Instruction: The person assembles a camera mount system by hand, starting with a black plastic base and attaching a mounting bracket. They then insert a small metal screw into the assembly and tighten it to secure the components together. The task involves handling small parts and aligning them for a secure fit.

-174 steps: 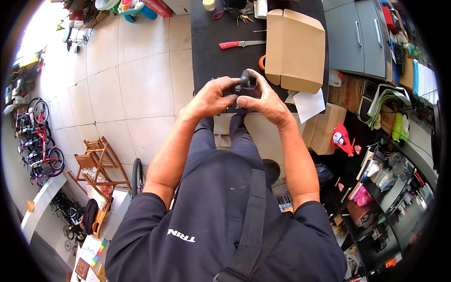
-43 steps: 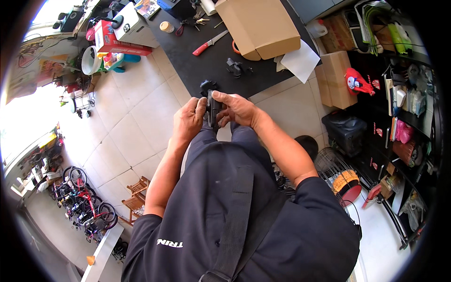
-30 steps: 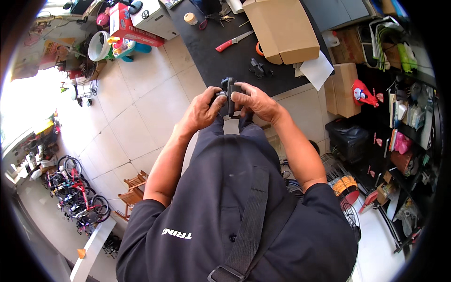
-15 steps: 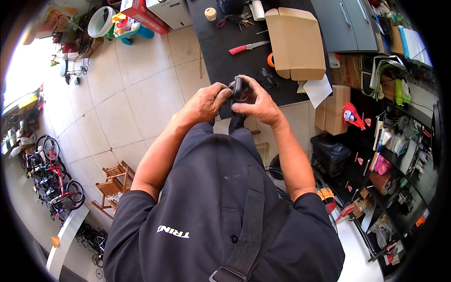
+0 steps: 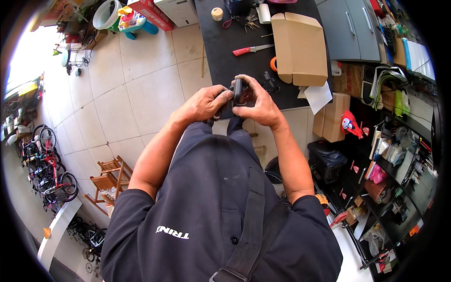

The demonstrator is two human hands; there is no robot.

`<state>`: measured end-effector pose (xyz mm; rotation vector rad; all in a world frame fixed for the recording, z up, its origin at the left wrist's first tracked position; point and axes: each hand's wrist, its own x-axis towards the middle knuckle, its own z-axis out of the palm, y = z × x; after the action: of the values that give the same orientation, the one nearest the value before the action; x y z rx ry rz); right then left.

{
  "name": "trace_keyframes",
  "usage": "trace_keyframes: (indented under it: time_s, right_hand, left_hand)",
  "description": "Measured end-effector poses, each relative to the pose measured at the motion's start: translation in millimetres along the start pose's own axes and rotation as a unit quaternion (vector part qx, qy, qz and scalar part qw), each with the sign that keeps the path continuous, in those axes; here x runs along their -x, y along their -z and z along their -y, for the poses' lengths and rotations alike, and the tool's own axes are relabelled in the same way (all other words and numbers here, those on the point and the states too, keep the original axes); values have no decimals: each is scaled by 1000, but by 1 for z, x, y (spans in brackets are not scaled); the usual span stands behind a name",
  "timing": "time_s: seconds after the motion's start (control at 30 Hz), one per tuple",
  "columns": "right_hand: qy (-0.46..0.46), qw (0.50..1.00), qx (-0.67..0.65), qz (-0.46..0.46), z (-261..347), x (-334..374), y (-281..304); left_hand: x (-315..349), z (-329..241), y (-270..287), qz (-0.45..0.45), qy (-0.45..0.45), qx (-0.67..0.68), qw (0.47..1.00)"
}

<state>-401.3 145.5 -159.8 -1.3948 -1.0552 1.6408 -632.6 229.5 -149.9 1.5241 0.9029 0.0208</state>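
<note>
Between my hands, at the table's near edge, is a small black object [image 5: 238, 90] with rounded edges, held upright; I cannot make out its kind. My right hand [image 5: 260, 104] is closed round its right side, thumb and fingers forming a curve. My left hand [image 5: 210, 102] pinches at its left side, its fingertips partly hidden. Just beyond my right hand, some small black parts [image 5: 269, 82] lie on the dark table [image 5: 218, 61]. Farther off is a knife [image 5: 252, 50] with a red handle.
An open cardboard box [image 5: 300, 49] lies on the table beside an orange tape roll [image 5: 273, 64] and white paper [image 5: 318, 97]. Keys [image 5: 249, 22] lie at the back. Wooden chairs [image 5: 110, 181] stand at the left, shelves [image 5: 399, 164] at the right, bicycles [image 5: 49, 169] far left.
My hands stay together on the black object, which has turned slightly and shows more of its broad face. The view has shifted a little, moving the table slightly right and up.
</note>
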Motion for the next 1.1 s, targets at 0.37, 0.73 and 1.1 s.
trace_keyframes:
  time_s: [0.37, 0.73, 1.1]
  right_hand:
    - [-8, 1000, 2, -4, 5, 2, 6]
    - [-13, 1000, 13, -2, 15, 1, 2]
    - [-90, 994, -54, 14, 7, -11, 1]
  left_hand:
    - [2, -1, -20, -63, -4, 127, 990]
    - [11, 3, -4, 12, 7, 227, 974]
    - [-4, 29, 15, 134, 132, 489, 852]
